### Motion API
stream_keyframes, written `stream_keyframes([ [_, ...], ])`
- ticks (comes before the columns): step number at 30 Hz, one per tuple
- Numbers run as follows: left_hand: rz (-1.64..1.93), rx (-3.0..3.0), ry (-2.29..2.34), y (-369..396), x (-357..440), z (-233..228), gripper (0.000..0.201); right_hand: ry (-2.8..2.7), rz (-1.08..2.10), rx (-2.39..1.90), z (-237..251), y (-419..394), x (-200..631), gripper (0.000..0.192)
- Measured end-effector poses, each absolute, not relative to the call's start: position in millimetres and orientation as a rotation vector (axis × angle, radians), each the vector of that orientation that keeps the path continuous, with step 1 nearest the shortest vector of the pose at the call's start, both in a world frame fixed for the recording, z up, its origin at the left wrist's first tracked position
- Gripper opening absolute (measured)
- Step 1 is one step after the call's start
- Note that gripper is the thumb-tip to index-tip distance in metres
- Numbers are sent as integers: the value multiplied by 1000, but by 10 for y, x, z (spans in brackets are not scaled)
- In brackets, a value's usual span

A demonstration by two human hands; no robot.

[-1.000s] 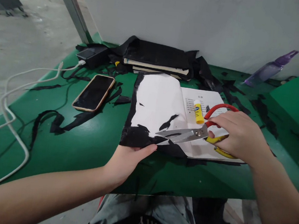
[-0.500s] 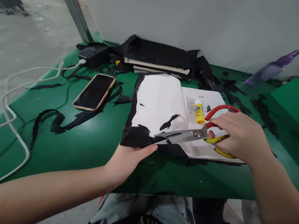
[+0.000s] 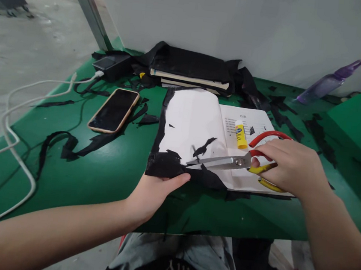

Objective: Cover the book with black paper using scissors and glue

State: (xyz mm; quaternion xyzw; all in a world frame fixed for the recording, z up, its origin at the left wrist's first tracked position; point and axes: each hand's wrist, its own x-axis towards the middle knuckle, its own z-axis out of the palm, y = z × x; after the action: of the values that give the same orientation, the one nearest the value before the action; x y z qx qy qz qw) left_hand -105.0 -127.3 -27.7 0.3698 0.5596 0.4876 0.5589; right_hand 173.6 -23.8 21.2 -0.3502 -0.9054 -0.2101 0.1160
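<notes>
View: one head-worn camera, looking forward and down over a green table [image 3: 108,174].
Range: close; both forearms enter from the bottom edge.
Centre: right hand [image 3: 288,165] gripping scissors [image 3: 229,161], left hand [image 3: 151,192] just below the blade tips.
Beyond the grip: grey wall [image 3: 212,18].

Red-and-yellow-handled scissors [image 3: 229,162] lie almost level over an open white booklet [image 3: 194,123] edged with black paper, steel blades nearly closed and pointing left at the black strip along its near edge.
</notes>
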Motion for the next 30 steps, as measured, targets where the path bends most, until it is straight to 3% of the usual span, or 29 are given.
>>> stream_keyframes([
  [6, 1162, 855, 1291, -1284, -1056, -294, 62, -2600, -665, -1037, 169, -255, 1722, 10],
  [13, 1157, 823, 1255, -1286, -1057, -322, 63, -2450, -416, -1245, 91, -342, 1710, 4],
  [17, 1144, 859, 1313, -1291, -1072, -311, 63, -2315, -337, -1449, 70, -394, 1670, 15],
  [21, 1172, 800, 1294, -1353, -1112, -297, 61, -2249, -197, -1671, 60, -440, 1580, 37],
  [26, 1255, 535, 979, -1394, -1220, -251, 43, -2488, -79, -1668, 30, -511, 1539, 53],
  [30, 1200, 480, 993, -1315, -1339, -223, 32, -2472, -71, -1633, -1, -616, 1533, 54],
])
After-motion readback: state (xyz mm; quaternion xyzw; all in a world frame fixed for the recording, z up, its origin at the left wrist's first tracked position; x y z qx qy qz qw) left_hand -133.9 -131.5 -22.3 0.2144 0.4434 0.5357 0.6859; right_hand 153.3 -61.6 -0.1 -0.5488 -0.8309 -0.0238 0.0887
